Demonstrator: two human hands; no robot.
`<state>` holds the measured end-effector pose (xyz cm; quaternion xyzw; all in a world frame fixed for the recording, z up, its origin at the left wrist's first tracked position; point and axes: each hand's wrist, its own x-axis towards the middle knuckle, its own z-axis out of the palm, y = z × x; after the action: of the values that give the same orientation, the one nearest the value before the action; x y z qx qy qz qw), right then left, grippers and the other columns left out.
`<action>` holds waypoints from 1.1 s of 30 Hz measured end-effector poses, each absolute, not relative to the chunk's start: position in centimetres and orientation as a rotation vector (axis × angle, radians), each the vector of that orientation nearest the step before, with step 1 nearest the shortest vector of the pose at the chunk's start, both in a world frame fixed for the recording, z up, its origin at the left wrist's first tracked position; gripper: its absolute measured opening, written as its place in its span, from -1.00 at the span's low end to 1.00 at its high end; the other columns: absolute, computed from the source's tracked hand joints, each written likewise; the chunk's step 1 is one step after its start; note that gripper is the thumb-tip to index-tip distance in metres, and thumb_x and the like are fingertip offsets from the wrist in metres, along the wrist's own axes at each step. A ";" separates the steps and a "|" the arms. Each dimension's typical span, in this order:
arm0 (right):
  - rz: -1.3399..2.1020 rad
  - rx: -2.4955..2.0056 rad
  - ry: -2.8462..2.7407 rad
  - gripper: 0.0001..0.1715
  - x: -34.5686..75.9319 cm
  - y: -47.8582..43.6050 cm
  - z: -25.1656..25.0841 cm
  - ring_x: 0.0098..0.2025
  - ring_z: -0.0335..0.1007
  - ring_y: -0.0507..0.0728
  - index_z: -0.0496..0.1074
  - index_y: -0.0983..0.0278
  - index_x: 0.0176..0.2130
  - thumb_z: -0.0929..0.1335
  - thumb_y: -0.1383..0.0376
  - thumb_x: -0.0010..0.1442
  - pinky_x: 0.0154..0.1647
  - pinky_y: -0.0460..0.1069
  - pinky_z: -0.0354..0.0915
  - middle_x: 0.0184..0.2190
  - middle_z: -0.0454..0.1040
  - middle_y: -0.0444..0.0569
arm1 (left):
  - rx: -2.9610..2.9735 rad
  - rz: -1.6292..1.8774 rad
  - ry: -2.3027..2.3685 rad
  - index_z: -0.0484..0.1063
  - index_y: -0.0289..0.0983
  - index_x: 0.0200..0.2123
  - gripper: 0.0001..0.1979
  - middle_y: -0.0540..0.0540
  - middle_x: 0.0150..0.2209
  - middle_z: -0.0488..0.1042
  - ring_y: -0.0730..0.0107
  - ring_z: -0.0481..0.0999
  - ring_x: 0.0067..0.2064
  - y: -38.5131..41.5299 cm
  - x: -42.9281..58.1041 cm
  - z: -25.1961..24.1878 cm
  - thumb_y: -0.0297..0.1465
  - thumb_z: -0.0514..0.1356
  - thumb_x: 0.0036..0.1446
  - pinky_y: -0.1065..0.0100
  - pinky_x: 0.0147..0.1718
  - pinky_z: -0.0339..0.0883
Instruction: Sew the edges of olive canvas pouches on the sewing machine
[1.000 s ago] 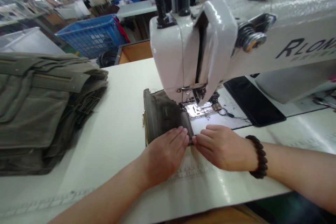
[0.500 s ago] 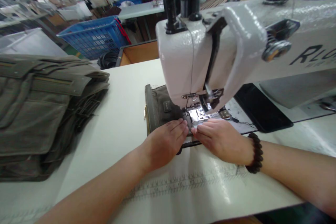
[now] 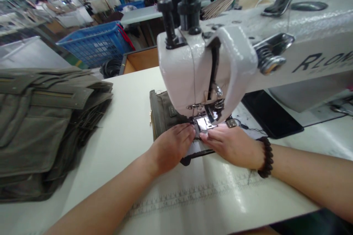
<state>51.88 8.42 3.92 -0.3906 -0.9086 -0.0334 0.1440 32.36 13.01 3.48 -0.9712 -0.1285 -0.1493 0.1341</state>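
A small olive-grey fabric piece (image 3: 162, 112) with a zip lies on the white table under the head of a white sewing machine (image 3: 209, 62). My left hand (image 3: 172, 147) rests on its near edge, fingers together and flat, pressing it down. My right hand (image 3: 230, 143), with a dark bead bracelet at the wrist, lies just right of it with fingertips at the fabric's corner beside the presser foot (image 3: 205, 121). The fingertips of both hands almost touch. A black strap end (image 3: 190, 158) shows beneath my left hand.
A tall stack of olive-grey fabric pieces (image 3: 41, 125) sits on the table's left. A black panel (image 3: 271, 114) lies right of the needle. Behind are a blue basket (image 3: 95, 44), a wooden box (image 3: 140, 60) and other people at tables.
Both hands have slid forward with the fabric piece toward the presser foot; more of the black strap end now shows below my left hand.
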 end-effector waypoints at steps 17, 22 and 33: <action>-0.067 -1.140 -2.660 -0.75 52.7 8.1 4.4 -0.53 0.19 0.02 0.35 0.32 -0.19 0.16 0.36 0.22 -0.55 -0.03 -0.10 -0.54 0.33 -0.13 | -2.902 -0.578 -0.334 0.34 -0.50 -0.21 -0.74 -0.23 -0.28 0.40 0.28 0.38 -0.22 13.1 31.9 3.5 -0.58 -0.09 0.14 0.27 -0.18 0.37; -0.063 -1.185 -2.721 -0.79 52.5 8.0 4.3 -0.53 0.20 0.03 0.35 0.31 -0.20 0.20 0.37 0.18 -0.55 -0.03 -0.11 -0.55 0.32 -0.15 | -2.900 -0.561 -0.330 0.33 -0.51 -0.19 -0.73 -0.25 -0.28 0.41 0.27 0.39 -0.21 13.0 31.8 3.4 -0.59 -0.10 0.14 0.26 -0.19 0.37; -0.065 -1.179 -2.452 -0.77 54.1 9.0 5.2 -0.52 0.22 0.02 0.42 0.29 -0.36 0.19 0.39 0.12 -0.50 -0.05 -0.03 -0.50 0.42 -0.11 | -2.888 -0.591 -0.327 0.34 -0.50 -0.19 -0.74 -0.23 -0.25 0.44 0.27 0.41 -0.19 13.1 31.8 3.3 -0.58 -0.09 0.15 0.28 -0.17 0.38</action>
<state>54.12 9.03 5.20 -0.4237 -0.8811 -0.0235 0.2085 31.81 13.05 3.31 -0.9700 -0.1099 -0.1984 0.0879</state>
